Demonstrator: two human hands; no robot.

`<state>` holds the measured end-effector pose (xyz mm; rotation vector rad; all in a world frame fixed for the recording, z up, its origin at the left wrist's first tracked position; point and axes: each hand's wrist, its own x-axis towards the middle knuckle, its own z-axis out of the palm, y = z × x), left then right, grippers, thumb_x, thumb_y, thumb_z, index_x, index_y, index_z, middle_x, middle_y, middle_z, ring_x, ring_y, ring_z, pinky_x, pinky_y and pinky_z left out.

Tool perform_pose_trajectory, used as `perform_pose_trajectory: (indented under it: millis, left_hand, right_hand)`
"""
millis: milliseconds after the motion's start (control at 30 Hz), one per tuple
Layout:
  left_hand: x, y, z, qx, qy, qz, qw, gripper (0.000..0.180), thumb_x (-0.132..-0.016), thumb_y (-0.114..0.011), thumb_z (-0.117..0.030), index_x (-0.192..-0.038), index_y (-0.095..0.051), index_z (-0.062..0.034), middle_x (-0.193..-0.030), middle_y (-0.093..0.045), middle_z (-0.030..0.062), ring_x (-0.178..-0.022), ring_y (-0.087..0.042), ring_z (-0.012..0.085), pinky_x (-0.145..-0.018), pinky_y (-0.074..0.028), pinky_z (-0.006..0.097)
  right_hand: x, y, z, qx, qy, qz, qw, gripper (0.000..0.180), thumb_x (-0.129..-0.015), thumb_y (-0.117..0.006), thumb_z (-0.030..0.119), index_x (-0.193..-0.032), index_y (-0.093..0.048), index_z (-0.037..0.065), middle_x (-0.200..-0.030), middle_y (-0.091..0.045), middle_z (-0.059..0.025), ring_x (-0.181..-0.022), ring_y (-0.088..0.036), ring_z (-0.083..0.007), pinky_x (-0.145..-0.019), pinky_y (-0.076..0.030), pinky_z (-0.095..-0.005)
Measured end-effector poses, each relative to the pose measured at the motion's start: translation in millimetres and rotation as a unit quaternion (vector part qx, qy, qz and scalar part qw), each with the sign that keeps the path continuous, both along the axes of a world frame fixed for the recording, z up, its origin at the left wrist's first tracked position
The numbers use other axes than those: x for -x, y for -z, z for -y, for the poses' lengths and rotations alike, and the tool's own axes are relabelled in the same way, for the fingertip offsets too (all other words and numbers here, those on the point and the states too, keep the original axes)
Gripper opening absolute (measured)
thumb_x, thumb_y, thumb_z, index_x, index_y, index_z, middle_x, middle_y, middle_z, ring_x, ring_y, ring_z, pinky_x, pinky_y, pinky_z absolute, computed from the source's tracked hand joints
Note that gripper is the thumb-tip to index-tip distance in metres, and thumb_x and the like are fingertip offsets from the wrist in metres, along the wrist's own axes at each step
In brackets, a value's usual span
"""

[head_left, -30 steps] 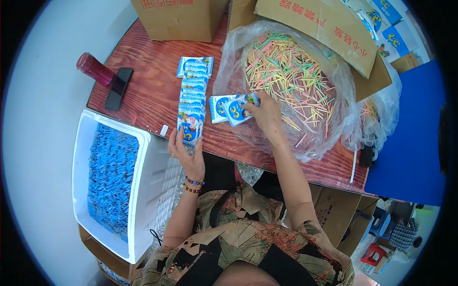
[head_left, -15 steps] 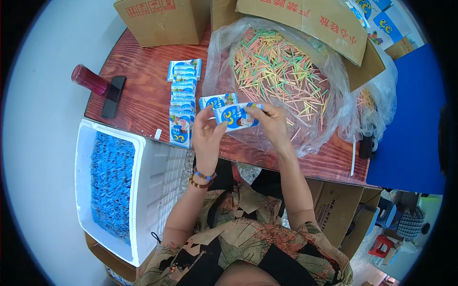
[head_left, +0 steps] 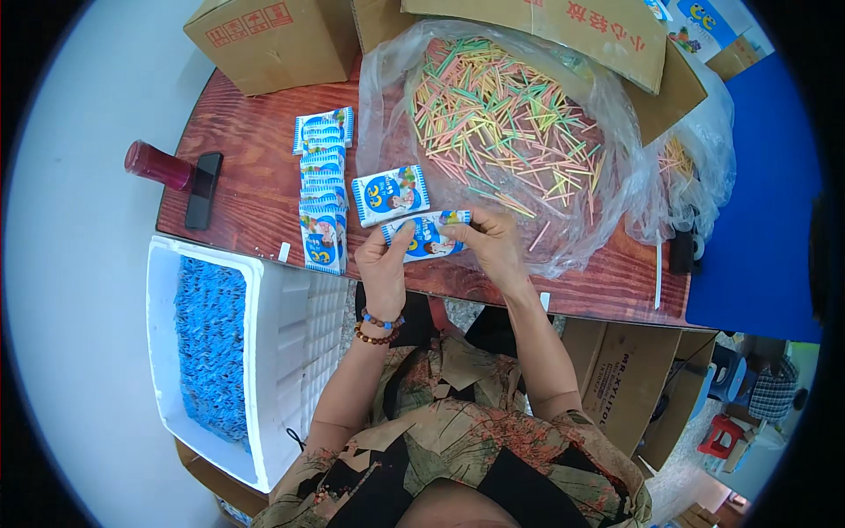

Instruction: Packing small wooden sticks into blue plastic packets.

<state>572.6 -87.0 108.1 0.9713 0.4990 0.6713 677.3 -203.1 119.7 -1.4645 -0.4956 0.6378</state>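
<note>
Both hands hold one small blue-and-white packet [head_left: 429, 238] above the near edge of the red-brown wooden table [head_left: 246, 176]. My left hand [head_left: 385, 262] grips its left end and my right hand [head_left: 488, 242] pinches its right end. A second packet [head_left: 390, 194] lies flat on the table just beyond. A column of overlapping packets [head_left: 321, 187] runs along the table to the left of my hands. A clear plastic bag of thin coloured sticks [head_left: 502, 123] spreads open just beyond my right hand.
A white foam box [head_left: 273, 352] full of blue packets stands at my left, below the table. A red bottle [head_left: 158, 165] and a black phone [head_left: 203, 189] lie at the table's left end. Cardboard boxes [head_left: 264, 40] line the far side. Another bag of sticks [head_left: 687, 167] sits at the right.
My left hand left the packet column and came to the packet in my right hand. Both hands drew that packet nearer my body and now hold it by its ends.
</note>
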Motion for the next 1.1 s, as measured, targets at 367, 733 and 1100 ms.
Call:
perform_pose_trajectory:
  millis: [367, 733, 1100]
  left_hand:
    - [4.0, 6.8, 3.9, 0.143, -0.007, 0.039, 0.989, 0.017, -0.094, -0.058, -0.015, -0.095, -0.066, -0.0001, -0.092, -0.068, 0.0054, -0.079, -0.064, 0.0096, -0.072, -0.053, 0.026]
    - [8.3, 12.6, 3.9, 0.14, 0.026, 0.015, 0.99, 0.02, -0.097, -0.054, -0.017, -0.097, -0.066, -0.0001, -0.096, -0.067, 0.006, -0.084, -0.064, 0.0109, -0.076, -0.051, 0.027]
    - [13.6, 21.3, 4.8, 0.119, 0.007, 0.006, 0.993, 0.021, -0.096, -0.055, -0.016, -0.095, -0.067, 0.0014, -0.088, -0.066, 0.0024, -0.075, -0.059, 0.0047, -0.069, -0.049, 0.022]
  right_hand:
    - [-4.8, -2.2, 18.7, -0.14, 0.024, -0.09, 0.986, 0.019, -0.078, -0.073, 0.012, -0.091, -0.064, 0.002, -0.09, -0.064, -0.0025, -0.087, -0.058, -0.0112, -0.078, -0.045, -0.0279]
    - [-10.1, -15.9, 14.4, -0.09, -0.192, 0.312, 0.926, 0.019, -0.074, -0.062, 0.0, -0.092, -0.067, 0.005, -0.138, -0.045, -0.0141, -0.133, -0.035, -0.0315, -0.108, -0.027, -0.043]
    - [-43.8, -25.8, 12.0, -0.011, -0.268, 0.159, 0.95, 0.017, -0.076, -0.066, 0.006, -0.093, -0.069, 0.003, -0.129, -0.055, -0.0101, -0.123, -0.047, -0.0262, -0.102, -0.036, -0.0395]
